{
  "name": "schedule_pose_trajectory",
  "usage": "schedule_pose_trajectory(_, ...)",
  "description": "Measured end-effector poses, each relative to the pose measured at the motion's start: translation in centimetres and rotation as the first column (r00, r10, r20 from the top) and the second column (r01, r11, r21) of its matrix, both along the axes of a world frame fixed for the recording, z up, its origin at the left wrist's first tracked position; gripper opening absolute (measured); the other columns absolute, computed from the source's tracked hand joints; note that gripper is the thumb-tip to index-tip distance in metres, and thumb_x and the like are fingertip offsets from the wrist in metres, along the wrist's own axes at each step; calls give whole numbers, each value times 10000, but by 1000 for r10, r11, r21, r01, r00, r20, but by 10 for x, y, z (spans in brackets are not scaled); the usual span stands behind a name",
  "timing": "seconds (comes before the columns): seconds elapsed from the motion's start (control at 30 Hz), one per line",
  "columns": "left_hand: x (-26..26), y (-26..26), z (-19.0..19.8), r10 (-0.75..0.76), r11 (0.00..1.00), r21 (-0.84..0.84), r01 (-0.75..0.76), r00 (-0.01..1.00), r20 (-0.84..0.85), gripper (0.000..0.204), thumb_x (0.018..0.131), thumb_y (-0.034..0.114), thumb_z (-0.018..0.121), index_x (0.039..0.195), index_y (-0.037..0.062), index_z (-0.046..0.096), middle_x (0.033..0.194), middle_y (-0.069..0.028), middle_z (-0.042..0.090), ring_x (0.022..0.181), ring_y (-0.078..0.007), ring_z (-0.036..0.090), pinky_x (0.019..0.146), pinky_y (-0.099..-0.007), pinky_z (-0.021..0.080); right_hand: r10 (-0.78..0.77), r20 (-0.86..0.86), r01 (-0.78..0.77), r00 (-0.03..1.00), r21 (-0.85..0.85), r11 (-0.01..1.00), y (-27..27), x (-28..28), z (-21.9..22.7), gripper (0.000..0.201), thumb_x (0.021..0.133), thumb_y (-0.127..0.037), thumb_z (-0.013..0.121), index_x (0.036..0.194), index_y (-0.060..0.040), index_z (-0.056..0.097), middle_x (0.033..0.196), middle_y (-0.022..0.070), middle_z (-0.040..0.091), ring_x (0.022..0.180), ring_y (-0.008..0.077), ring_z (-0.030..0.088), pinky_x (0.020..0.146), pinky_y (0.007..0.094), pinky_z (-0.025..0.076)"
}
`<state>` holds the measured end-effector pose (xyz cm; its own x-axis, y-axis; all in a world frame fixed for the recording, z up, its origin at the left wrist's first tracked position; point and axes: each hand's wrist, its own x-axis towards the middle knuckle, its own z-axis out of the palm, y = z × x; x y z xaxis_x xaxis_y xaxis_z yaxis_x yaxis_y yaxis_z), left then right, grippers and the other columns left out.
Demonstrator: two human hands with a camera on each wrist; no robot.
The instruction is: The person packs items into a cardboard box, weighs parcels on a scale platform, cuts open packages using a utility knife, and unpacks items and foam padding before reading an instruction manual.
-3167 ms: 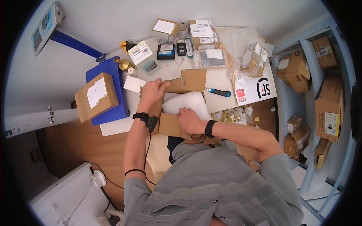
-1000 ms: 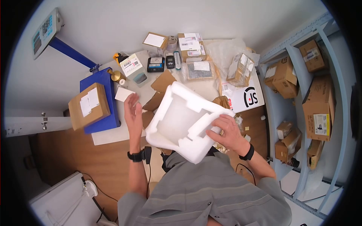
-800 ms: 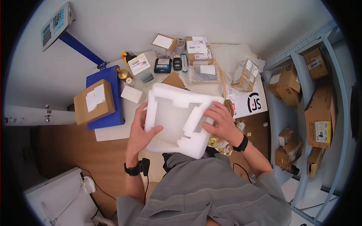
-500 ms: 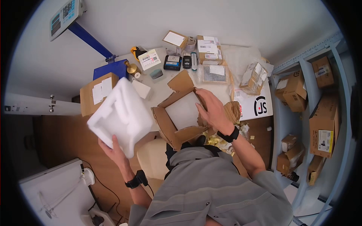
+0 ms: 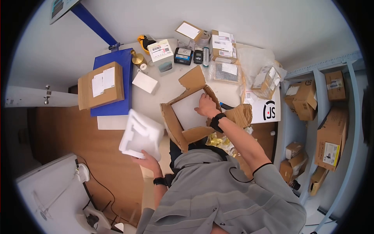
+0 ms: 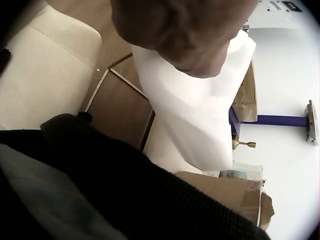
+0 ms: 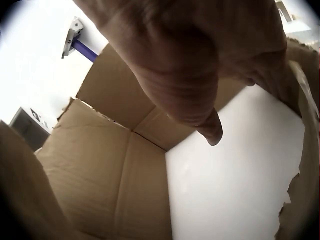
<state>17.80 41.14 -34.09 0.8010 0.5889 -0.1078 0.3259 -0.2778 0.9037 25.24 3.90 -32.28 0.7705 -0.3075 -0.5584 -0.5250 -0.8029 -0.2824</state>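
Observation:
My left hand (image 5: 148, 163) grips the lower edge of a white foam packing insert (image 5: 156, 134) and holds it out left of the cardboard box. The insert's recessed side faces up in the head view; in the left wrist view a smooth side of this foam (image 6: 175, 110) shows below the hand. My right hand (image 5: 207, 106) reaches into an open cardboard box (image 5: 173, 126) with torn flaps. Another flat white foam piece (image 7: 230, 175) lies inside. In the right wrist view the thumb points down over it, while the other fingers reach toward its far edge, their tips partly hidden.
A taped parcel (image 5: 86, 91) sits on a blue platform scale (image 5: 126, 74) at left. Right of the box are a partly hidden blue cutter (image 5: 226, 105) and crumpled brown paper (image 5: 242, 117). A small white box (image 5: 145, 82) stands behind, with shelves of boxes (image 5: 331, 144) at right.
The foam insert came out of the box, passed from the right hand to the left, and moved leftward. Since half a second ago the right hand has moved from the box's right wall inside.

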Motion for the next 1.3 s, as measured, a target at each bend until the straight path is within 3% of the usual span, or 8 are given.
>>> schedule_pose_trajectory(0.1,-12,-5,9,-71,978,190,82,995,-65,614,994,41,621,1514,-83,319,1479,-290,439,1357,-406,483,1137,-465,399,-210,-51,206,976,-69,976,2,7,-20,1006,771,-426,866,1456,85,335,1415,318,511,1333,458,533,1090,484,488)
schedule_pose_trajectory(0.4,12,-11,-24,-151,984,80,160,983,-107,698,959,80,675,1526,-97,307,1489,-288,426,1379,-417,453,1167,-469,356,-306,167,312,937,-9,950,-7,-8,-11,707,733,-364,901,1218,23,563,1290,275,575,1190,437,612,999,480,534)
schedule_pose_trajectory(0.57,35,-23,-58,-281,953,95,288,956,-79,794,944,135,717,1553,-98,264,1517,-305,416,1402,-414,449,1172,-456,360,-159,314,143,936,75,987,0,-17,37,566,798,-333,851,1158,15,586,1209,285,638,1146,466,630,925,499,537)
schedule_pose_trajectory(0.63,45,-22,-73,-279,960,14,281,957,-77,802,947,182,730,1552,-88,278,1502,-283,428,1386,-391,464,1162,-447,368,-296,401,126,867,399,908,3,-27,54,465,829,-271,844,1085,15,580,1053,244,707,998,398,701,861,442,551)
schedule_pose_trajectory(0.9,68,-22,-68,-305,917,-317,241,936,-173,900,975,232,710,1598,-96,151,1565,-300,385,1440,-401,425,1201,-426,325,-520,463,167,718,611,774,-1,-61,83,285,920,-125,779,1083,-8,578,984,114,720,933,153,652,847,332,534)
schedule_pose_trajectory(1.1,59,-46,25,-363,910,212,356,932,-6,853,991,258,687,1609,-62,195,1646,-297,257,1512,-425,302,1237,-478,265,-560,419,145,715,694,706,-32,-57,56,288,933,-84,757,1191,-10,650,1054,56,723,980,132,639,900,315,526)
schedule_pose_trajectory(1.17,60,-68,75,-659,736,22,676,709,251,803,1006,271,657,1620,-18,229,1657,-293,243,1513,-451,291,1235,-515,256,-570,388,158,724,711,685,-31,-59,57,305,932,-88,760,1207,-3,659,1063,48,723,975,130,639,903,313,526)
schedule_pose_trajectory(1.3,71,-121,109,-875,484,192,854,466,132,704,1026,223,609,1622,29,287,1628,-267,330,1481,-425,371,1226,-472,289,-510,279,115,814,782,612,-32,-63,78,253,913,-52,759,1146,5,681,1102,48,733,1032,139,650,947,302,519)
